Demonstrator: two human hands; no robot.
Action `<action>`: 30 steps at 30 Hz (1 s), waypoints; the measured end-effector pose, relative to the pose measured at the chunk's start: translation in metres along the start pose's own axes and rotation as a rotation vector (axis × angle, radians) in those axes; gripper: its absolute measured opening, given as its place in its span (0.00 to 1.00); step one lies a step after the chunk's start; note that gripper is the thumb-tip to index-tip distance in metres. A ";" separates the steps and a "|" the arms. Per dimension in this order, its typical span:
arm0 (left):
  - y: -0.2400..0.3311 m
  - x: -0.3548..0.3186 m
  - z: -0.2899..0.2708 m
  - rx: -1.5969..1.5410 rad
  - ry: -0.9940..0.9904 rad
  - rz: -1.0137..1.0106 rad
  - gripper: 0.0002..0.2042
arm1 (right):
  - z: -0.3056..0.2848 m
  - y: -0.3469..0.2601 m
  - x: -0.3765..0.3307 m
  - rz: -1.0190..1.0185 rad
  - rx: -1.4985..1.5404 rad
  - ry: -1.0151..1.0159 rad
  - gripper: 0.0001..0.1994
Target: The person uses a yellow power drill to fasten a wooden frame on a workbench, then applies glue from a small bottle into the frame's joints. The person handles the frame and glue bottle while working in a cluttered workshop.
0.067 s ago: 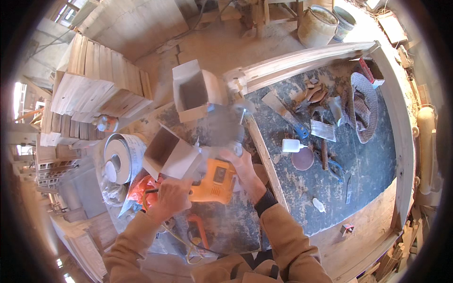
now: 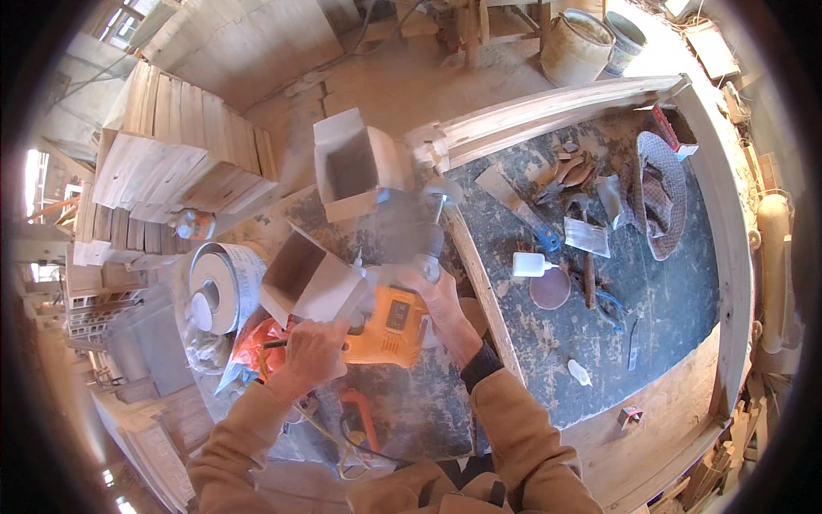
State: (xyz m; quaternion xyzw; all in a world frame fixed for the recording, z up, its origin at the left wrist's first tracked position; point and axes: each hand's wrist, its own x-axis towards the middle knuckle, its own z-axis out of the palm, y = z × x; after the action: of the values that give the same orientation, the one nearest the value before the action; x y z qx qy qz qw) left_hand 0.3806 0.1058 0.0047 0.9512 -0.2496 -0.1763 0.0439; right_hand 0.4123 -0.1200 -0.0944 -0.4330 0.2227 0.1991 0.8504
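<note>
Both hands hold a yellow corded power drill (image 2: 390, 330) over the near middle of the workbench, its nose pointing away from me. My left hand (image 2: 312, 353) is wrapped round its rear handle, where a dark cord comes out. My right hand (image 2: 441, 310) grips the front of the body from the right side. Ahead of that hand, the tool's front end (image 2: 407, 236) is a grey blur, so its fitting cannot be made out. Beside the blur stands a grey metal piece with a round top (image 2: 441, 190). An opened cardboard box (image 2: 312, 278) sits just left of the drill.
A second open box (image 2: 355, 167) stands beyond. At left are a large roll (image 2: 227, 287), a red plastic bag (image 2: 257, 343) and stacked boards (image 2: 171, 163). A wooden frame (image 2: 556, 120) surrounds the right-hand bench, holding a white bottle (image 2: 527, 265), a hat (image 2: 659, 197) and a handsaw (image 2: 518, 210).
The grey metal piece with the round top shows more clearly beside the blur. Both hands keep their grip on the drill, almost unmoved.
</note>
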 end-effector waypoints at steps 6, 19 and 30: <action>-0.001 -0.012 -0.001 -0.007 -0.062 -0.016 0.18 | 0.005 0.007 -0.006 0.034 -0.032 0.022 0.18; -0.004 -0.059 0.034 -0.073 0.003 0.004 0.12 | 0.015 0.042 -0.045 -0.036 -0.071 0.066 0.25; -0.013 -0.019 0.053 -0.114 0.089 0.021 0.15 | -0.005 0.032 -0.005 -0.091 -0.175 0.123 0.26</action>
State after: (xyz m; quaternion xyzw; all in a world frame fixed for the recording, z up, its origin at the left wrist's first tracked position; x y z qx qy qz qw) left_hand 0.3520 0.1271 -0.0407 0.9513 -0.2472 -0.1473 0.1107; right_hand 0.3898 -0.1075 -0.1154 -0.5265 0.2366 0.1519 0.8023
